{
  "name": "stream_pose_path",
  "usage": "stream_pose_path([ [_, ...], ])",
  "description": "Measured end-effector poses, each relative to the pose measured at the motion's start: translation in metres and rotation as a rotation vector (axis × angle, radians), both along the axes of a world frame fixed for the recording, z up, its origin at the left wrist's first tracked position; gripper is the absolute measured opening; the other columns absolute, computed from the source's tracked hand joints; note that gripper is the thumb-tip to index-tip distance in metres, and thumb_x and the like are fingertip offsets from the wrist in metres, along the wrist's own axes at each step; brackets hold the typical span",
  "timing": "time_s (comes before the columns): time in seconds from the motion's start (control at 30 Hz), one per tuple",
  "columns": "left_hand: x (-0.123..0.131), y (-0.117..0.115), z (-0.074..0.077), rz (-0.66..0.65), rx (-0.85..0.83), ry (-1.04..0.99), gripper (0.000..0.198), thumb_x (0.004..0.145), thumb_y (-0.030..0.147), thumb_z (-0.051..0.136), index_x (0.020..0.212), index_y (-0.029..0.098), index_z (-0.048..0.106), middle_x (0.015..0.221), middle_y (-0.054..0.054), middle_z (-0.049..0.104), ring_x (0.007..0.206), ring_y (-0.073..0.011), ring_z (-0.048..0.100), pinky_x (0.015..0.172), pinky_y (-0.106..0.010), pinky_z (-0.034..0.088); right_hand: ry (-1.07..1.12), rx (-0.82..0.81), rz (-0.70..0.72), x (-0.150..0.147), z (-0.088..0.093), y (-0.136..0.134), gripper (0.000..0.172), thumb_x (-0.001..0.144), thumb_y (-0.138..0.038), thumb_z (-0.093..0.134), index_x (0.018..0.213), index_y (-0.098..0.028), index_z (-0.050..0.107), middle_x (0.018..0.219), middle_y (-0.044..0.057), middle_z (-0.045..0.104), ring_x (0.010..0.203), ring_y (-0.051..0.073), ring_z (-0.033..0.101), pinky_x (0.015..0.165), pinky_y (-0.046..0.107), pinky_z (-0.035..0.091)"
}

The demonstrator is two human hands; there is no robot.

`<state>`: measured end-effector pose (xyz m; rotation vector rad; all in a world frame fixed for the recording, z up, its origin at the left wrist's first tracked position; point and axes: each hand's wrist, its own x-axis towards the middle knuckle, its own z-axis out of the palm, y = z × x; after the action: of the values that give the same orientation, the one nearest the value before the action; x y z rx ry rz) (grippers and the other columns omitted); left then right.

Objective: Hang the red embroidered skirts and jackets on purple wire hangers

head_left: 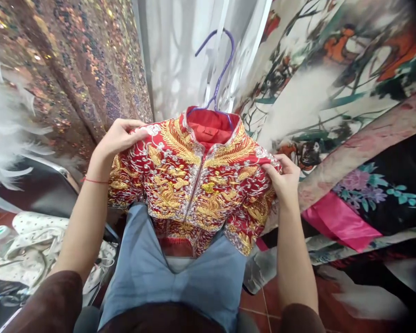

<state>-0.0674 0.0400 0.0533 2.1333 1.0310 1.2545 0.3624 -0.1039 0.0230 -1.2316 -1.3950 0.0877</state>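
Observation:
A red jacket [173, 175] with gold and silver embroidery and a stand-up collar hangs on a purple hanger [225, 69] in front of me. Its front is closed down the middle, and its lower part drapes between my knees. My left hand [123, 133] grips the shoulder on the left side, thumb over the cloth. At the opposite shoulder, my right hand [284, 175] pinches the fabric with the thumb on top. The hanger's hook points up and touches nothing that I can make out; its arms are hidden inside the jacket.
A sequinned cloth [72, 60] and white feathers [7, 120] are at the left. White sheer fabric [176, 55] hangs behind the jacket. Printed garments [298, 101] hang at the right. A chair [52, 185] and a spotted white cloth [38, 245] are at lower left.

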Motion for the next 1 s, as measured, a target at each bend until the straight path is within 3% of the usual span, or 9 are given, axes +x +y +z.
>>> stream_pose_path([
  [0.07,-0.003,-0.002,-0.003,-0.034,-0.002,-0.034,0.031,0.07,0.046,0.073,0.08,0.017,0.066,0.065,0.001,0.058,0.056,-0.0086,0.046,0.05,-0.02,0.036,0.037,0.03,-0.05,-0.002,-0.005,0.004,0.032,0.071,-0.048,0.075,0.078,-0.019,0.062,0.069,-0.003,0.056,0.06,0.01,0.045,0.06,0.024,0.038],
  [0.23,0.005,-0.001,-0.024,0.106,0.085,-0.109,0.032,0.075,0.045,0.069,0.064,0.018,0.054,0.056,0.004,0.042,0.053,-0.0078,0.033,0.047,-0.022,0.028,0.112,0.097,-0.122,-0.01,-0.02,0.02,0.039,0.073,-0.056,0.07,0.076,-0.02,0.057,0.064,-0.003,0.048,0.057,0.011,0.04,0.057,0.026,0.036],
  [0.4,0.01,-0.008,-0.031,0.156,0.14,-0.133,0.036,0.077,0.045,0.068,0.061,0.019,0.048,0.054,0.005,0.034,0.052,-0.0083,0.027,0.048,-0.025,0.024,0.085,0.102,-0.17,-0.01,-0.025,0.017,0.04,0.074,-0.057,0.069,0.076,-0.019,0.057,0.066,-0.004,0.048,0.06,0.011,0.04,0.062,0.027,0.037],
  [0.57,0.008,-0.013,-0.035,0.148,0.109,-0.164,0.03,0.077,0.043,0.069,0.065,0.02,0.054,0.057,0.004,0.041,0.053,-0.0087,0.032,0.048,-0.025,0.027,0.108,0.133,-0.2,-0.014,-0.032,0.003,0.038,0.077,-0.055,0.069,0.079,-0.018,0.058,0.069,-0.003,0.051,0.062,0.012,0.043,0.064,0.026,0.038],
  [0.73,0.011,-0.01,-0.038,0.142,0.048,-0.216,0.031,0.076,0.046,0.07,0.066,0.021,0.055,0.055,0.004,0.043,0.051,-0.0089,0.032,0.047,-0.024,0.027,0.072,0.178,-0.285,-0.015,-0.039,0.005,0.041,0.079,-0.058,0.066,0.083,-0.018,0.059,0.069,-0.002,0.051,0.061,0.013,0.047,0.063,0.027,0.04],
  [0.83,0.015,-0.009,-0.039,0.158,0.047,-0.23,0.033,0.077,0.046,0.071,0.064,0.021,0.054,0.054,0.005,0.04,0.05,-0.0086,0.031,0.047,-0.025,0.026,-0.08,0.188,-0.454,-0.032,-0.035,0.011,0.037,0.087,-0.054,0.058,0.097,-0.018,0.06,0.088,0.006,0.06,0.082,0.022,0.056,0.078,0.037,0.046],
  [0.93,0.021,-0.012,-0.041,0.182,0.051,-0.228,0.035,0.077,0.046,0.071,0.062,0.02,0.052,0.053,0.005,0.039,0.05,-0.0085,0.03,0.047,-0.026,0.025,-0.224,0.289,-0.804,-0.075,-0.031,0.012,0.034,0.089,-0.042,0.059,0.113,-0.019,0.058,0.118,0.017,0.056,0.115,0.033,0.05,0.098,0.054,0.038],
  [0.97,0.022,-0.014,-0.043,0.188,0.053,-0.222,0.035,0.078,0.046,0.07,0.063,0.02,0.053,0.053,0.005,0.04,0.05,-0.0084,0.031,0.047,-0.026,0.025,-0.236,0.343,-0.871,-0.093,-0.031,0.011,0.03,0.088,-0.037,0.062,0.111,-0.019,0.058,0.117,0.018,0.056,0.116,0.034,0.049,0.099,0.056,0.037],
  [1.0,0.024,-0.016,-0.044,0.193,0.057,-0.217,0.034,0.078,0.046,0.069,0.063,0.02,0.053,0.053,0.005,0.04,0.05,-0.0084,0.031,0.047,-0.025,0.025,-0.237,0.376,-0.849,-0.111,-0.032,0.01,0.023,0.088,-0.032,0.062,0.106,-0.019,0.06,0.109,0.016,0.059,0.112,0.032,0.052,0.097,0.054,0.039],
])
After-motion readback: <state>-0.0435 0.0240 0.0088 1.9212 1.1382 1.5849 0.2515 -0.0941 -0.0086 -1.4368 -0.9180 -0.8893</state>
